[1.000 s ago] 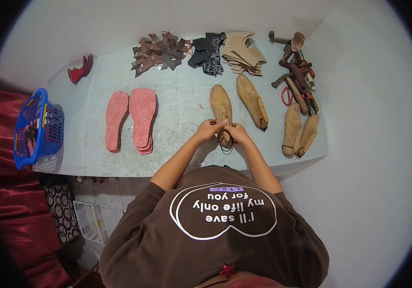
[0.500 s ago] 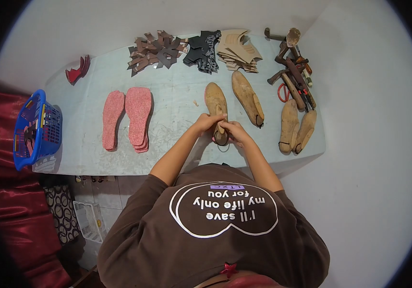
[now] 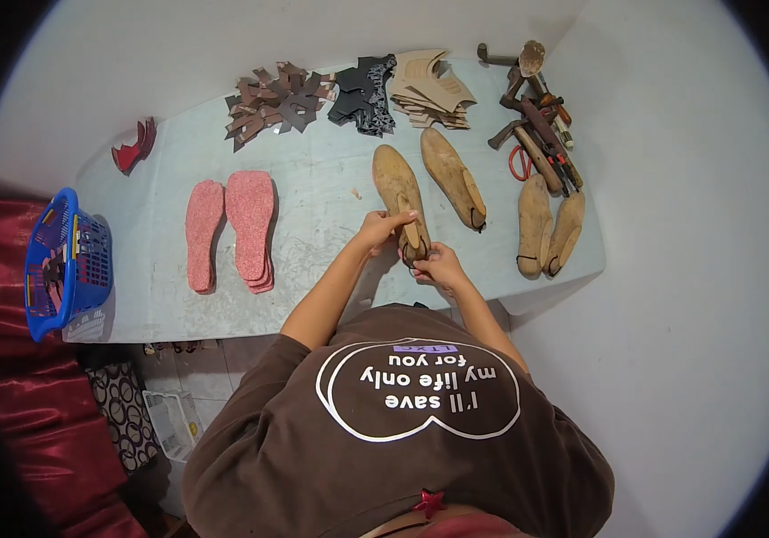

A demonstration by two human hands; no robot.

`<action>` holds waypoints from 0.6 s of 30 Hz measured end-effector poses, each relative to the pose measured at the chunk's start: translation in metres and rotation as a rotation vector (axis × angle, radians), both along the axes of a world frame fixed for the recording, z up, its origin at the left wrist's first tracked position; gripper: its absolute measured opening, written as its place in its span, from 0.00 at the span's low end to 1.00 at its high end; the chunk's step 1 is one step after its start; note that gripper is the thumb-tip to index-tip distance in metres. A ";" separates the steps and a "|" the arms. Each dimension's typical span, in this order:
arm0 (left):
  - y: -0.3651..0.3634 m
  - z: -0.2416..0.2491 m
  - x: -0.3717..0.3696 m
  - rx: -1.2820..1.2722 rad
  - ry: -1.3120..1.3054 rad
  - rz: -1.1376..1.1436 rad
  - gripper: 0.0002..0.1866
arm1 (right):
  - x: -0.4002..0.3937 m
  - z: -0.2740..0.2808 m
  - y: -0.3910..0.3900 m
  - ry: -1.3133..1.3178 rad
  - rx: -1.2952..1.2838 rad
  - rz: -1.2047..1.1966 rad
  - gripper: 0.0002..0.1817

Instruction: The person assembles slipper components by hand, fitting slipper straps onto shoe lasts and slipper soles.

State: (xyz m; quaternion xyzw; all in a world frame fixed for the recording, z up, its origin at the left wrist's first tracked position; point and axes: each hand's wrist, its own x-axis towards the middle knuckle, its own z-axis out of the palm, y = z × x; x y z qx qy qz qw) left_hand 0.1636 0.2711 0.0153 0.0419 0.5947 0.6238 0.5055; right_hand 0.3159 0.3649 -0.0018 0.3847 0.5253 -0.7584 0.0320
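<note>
A wooden shoe last (image 3: 396,179) lies toe away from me near the table's front edge. My left hand (image 3: 383,229) is closed round its left side, thumb across the top by the raised wedge piece. At the heel end, my right hand (image 3: 439,266) pinches a thin dark cord (image 3: 424,244) that loops over the heel. My fingers partly hide the heel and the cord's ends. Just right of it, a second wooden shoe last (image 3: 453,179) rests untouched, with a dark cord at its heel.
Pink insole stacks (image 3: 249,229) lie left. Brown cut pieces (image 3: 277,103), black cut pieces (image 3: 364,94) and beige cut pieces (image 3: 431,90) line the back. Hand tools (image 3: 539,134) and another pair of lasts (image 3: 533,224) are right. A blue basket (image 3: 89,260) stands at the left edge.
My right hand has slid from the top of the last down to its heel. The cord loop that hung below the heel is now up over it. The view has shifted slightly.
</note>
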 end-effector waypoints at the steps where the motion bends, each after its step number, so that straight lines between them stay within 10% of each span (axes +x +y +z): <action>1: 0.001 -0.001 0.000 0.043 0.018 0.007 0.31 | -0.001 0.000 0.000 -0.001 0.000 -0.001 0.31; 7: -0.001 0.009 0.005 0.340 -0.078 0.091 0.26 | -0.012 0.007 0.001 0.016 0.205 0.001 0.19; 12: -0.006 0.003 -0.001 0.556 -0.192 0.080 0.30 | -0.027 0.002 0.007 0.324 0.856 -0.117 0.08; 18: -0.022 0.027 -0.005 0.594 -0.191 0.101 0.26 | -0.034 0.043 0.016 0.362 0.639 -0.286 0.04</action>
